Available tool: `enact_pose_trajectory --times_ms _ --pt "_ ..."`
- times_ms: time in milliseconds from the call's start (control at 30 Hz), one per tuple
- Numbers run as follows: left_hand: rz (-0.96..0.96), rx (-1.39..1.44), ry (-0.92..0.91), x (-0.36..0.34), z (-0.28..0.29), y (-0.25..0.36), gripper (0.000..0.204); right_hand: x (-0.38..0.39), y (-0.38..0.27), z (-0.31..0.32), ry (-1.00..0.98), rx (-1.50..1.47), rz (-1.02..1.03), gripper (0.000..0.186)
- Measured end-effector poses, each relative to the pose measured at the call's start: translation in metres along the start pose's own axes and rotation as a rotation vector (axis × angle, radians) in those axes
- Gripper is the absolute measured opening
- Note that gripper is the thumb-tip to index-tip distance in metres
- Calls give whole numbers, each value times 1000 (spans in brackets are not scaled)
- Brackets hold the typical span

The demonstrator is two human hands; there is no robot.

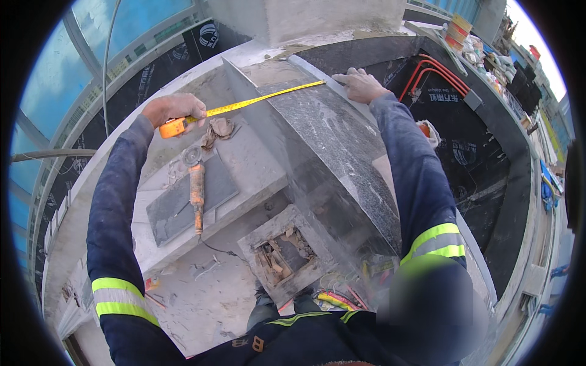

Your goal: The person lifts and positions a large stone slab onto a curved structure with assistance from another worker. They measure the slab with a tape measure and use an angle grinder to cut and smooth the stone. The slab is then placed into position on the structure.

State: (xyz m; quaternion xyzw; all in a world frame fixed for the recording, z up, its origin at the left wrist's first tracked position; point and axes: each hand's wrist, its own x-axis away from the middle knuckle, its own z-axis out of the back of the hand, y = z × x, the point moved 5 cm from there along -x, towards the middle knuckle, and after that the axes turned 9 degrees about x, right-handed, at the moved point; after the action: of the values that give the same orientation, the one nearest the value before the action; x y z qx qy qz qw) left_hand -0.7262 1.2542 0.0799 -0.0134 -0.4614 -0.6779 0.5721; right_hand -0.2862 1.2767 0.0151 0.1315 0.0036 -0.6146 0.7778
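My left hand (177, 110) is closed round an orange tape measure (173, 127) at the far left of the work. From it the yellow blade (262, 99) runs out to the right, across the upright edge of a grey panel and over a dark, dusty stone slab (336, 146). The blade's free end lies near the slab's far right edge. Just right of that end is my right hand (364, 86), its fingers partly stretched toward the blade over the pale rim. A small gap shows between fingertips and blade, and nothing is visible in this hand.
An orange angle grinder (196, 189) lies on a grey tile (195, 198) on the ledge, beside a crumpled rag (220, 129). Below stands a square, rubble-filled frame (253, 244). Red pipes (433, 66) rise over black membrane (470, 152) at right. Bags and buckets (458, 30) stand beyond.
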Motion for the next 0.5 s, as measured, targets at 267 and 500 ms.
enact_pose_trajectory --times_ms 267,500 --pt "1 -13 -3 -13 18 -7 26 -29 -10 -37 -173 -153 -123 57" --pt "-2 68 -43 -25 23 -25 24 -30 -7 -53 69 -310 -9 43"
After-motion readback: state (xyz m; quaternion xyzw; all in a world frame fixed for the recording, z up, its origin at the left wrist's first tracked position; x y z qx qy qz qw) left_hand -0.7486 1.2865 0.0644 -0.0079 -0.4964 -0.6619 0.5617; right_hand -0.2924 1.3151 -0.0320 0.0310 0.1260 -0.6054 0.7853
